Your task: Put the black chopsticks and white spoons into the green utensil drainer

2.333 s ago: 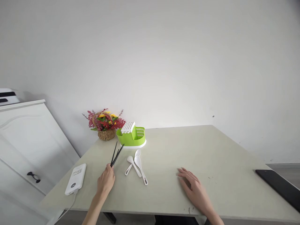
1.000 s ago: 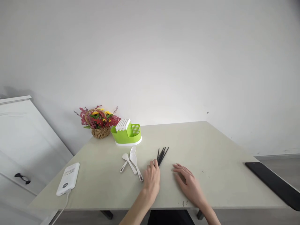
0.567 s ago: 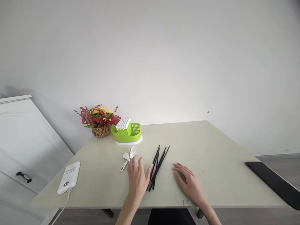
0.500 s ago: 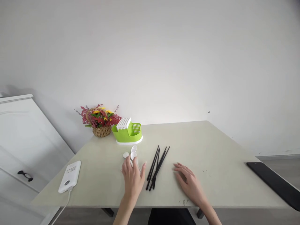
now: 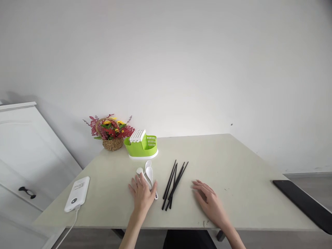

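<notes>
My left hand (image 5: 142, 194) has its fingers spread over the handles of white spoons (image 5: 149, 172), which lie in a loose cluster on the table. The hand covers part of them, and whether it touches them I cannot tell. Several black chopsticks (image 5: 173, 186) lie crossed over each other between my two hands. To their right my right hand (image 5: 209, 200) rests on the tabletop with its fingers stretched out and nothing in it. Behind the spoons stands a green and white cutlery holder (image 5: 141, 148) with a slatted white top.
A wicker basket of artificial flowers (image 5: 112, 143) stands left of the holder against the wall. A white power bank (image 5: 77, 194) with a cable lies near the left edge. A long black flat object (image 5: 301, 202) lies along the right edge. A white cabinet (image 5: 33, 152) stands beyond the table's left side.
My left hand has shifted left and slightly toward me, its fingers spreading wider, so more of the spoons shows. My right hand has stayed in place.
</notes>
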`<state>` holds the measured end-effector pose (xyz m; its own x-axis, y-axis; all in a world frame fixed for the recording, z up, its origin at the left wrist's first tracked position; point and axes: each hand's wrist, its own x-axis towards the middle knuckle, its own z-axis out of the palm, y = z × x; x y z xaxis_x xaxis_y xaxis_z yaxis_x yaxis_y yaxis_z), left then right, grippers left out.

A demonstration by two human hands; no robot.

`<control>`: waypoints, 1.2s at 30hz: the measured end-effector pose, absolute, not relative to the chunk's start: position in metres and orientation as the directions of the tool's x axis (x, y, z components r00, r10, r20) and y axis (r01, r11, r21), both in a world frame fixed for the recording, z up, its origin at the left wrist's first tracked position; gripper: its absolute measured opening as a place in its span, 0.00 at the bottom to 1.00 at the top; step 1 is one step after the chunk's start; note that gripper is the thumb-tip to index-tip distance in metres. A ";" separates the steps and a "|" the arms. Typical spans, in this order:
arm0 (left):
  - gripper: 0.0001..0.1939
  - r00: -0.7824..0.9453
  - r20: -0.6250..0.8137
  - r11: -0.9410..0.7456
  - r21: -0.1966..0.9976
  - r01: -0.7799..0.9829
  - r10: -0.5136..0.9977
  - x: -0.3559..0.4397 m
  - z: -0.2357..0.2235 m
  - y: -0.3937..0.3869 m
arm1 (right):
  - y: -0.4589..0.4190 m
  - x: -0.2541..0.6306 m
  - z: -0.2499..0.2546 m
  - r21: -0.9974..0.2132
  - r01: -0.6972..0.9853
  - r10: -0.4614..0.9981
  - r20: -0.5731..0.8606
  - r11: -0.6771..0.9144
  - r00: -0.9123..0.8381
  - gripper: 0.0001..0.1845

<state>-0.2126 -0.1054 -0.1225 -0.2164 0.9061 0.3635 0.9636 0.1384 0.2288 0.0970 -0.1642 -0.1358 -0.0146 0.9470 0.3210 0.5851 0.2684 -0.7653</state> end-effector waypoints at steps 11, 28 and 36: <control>0.33 -0.136 0.285 0.071 0.225 0.972 0.949 -0.232 -0.111 -0.105 | -0.163 0.098 -0.137 -0.770 0.576 0.946 0.322 0.274 -0.020 0.20; 0.17 -0.172 0.188 0.178 -0.018 0.984 0.967 -0.225 -0.062 -0.093 | -0.163 0.099 -0.134 -0.802 0.543 0.957 0.289 0.248 -0.010 0.20; 0.21 -0.103 0.184 0.111 -0.032 0.993 0.978 -0.230 -0.064 -0.087 | -0.164 0.099 -0.134 -0.801 0.539 0.953 0.303 0.261 -0.011 0.19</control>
